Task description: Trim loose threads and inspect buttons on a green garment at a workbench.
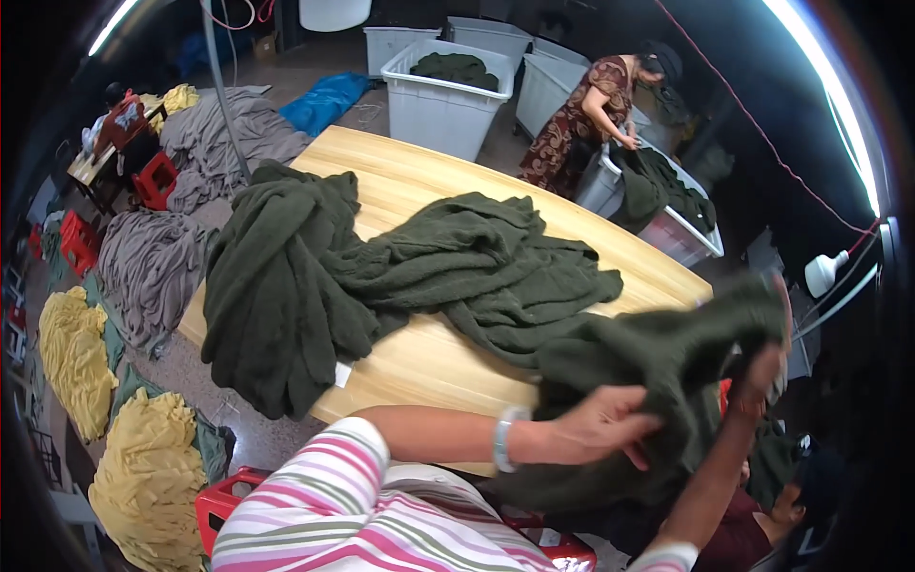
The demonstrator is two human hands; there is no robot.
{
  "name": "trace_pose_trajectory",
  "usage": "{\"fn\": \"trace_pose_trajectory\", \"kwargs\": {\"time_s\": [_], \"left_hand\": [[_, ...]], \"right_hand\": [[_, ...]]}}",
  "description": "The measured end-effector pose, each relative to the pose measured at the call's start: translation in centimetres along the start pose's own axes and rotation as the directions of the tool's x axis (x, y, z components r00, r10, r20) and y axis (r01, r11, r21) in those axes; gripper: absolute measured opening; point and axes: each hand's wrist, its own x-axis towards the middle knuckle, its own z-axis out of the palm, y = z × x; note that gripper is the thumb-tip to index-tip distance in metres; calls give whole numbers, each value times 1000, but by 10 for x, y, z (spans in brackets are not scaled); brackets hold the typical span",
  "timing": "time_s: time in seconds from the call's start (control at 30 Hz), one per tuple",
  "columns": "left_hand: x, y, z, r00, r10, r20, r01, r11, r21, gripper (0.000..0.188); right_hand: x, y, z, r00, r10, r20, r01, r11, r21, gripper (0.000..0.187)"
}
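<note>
A dark green knit garment (667,353) is stretched between my hands at the right end of the table, its upper part smeared by motion. My left hand (605,429), with a pale bangle at the wrist, is closed at the cloth's near edge, thumb and fingers bent together. Higher and farther right, my right hand (762,377) is blurred and grips the raised part of the cloth. More dark green knit garments (457,253) lie heaped across the wooden table (429,372), one bunch (286,286) hanging over its left edge.
Beyond the table, a person (581,124) bends over a grey bin (672,234) of green cloth. Another white bin (443,114) stands behind. Grey (152,272) and yellow (148,467) cloth piles cover the floor at left. A red stool (224,500) is beside me; another person (762,524) sits lower right.
</note>
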Motion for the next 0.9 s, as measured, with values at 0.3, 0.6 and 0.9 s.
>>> {"fn": "trace_pose_trajectory", "kwargs": {"time_s": [0.3, 0.6, 0.9], "left_hand": [[-168, 6, -135, 610, 86, -788, 41, 989, 139, 25], [-271, 6, -224, 867, 190, -461, 498, -268, 825, 56], [-289, 5, -285, 827, -423, -371, 231, -347, 909, 45]], "right_hand": [[-32, 133, 260, 730, -12, 684, 52, 998, -38, 56], [-253, 267, 149, 502, 691, 520, -510, 722, -467, 14], [-336, 219, 166, 633, 647, 425, 6, 545, -838, 64]]}}
